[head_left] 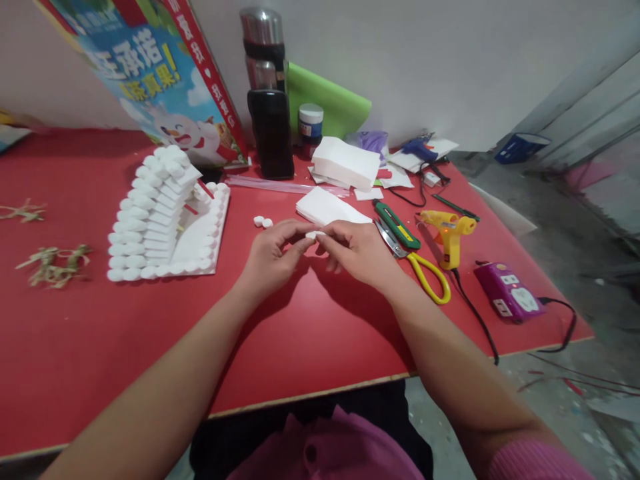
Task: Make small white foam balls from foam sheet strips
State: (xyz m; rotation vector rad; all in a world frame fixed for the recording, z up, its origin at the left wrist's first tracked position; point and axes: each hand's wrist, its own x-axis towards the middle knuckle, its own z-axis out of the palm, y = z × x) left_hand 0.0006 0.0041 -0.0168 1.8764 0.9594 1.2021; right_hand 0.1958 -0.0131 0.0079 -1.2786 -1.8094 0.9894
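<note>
Pink clothing (345, 447) shows closest, before a red tabletop (320, 353) where the left hand (270, 259) and right hand (359, 250) together pinch a small white piece (314, 235). Two white discs (268, 223) lie just beyond the left hand, a white stepped model (163, 227) farther left; yellow-handled scissors (415, 259) lie beside the right hand.

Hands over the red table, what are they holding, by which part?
A small white piece, pinched at its sides between both hands; exact contact hidden.

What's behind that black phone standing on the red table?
A tall silver flask rises behind the phone, and a smaller silver top shows too. The phone covers their lower parts, so those cannot be seen.
</note>
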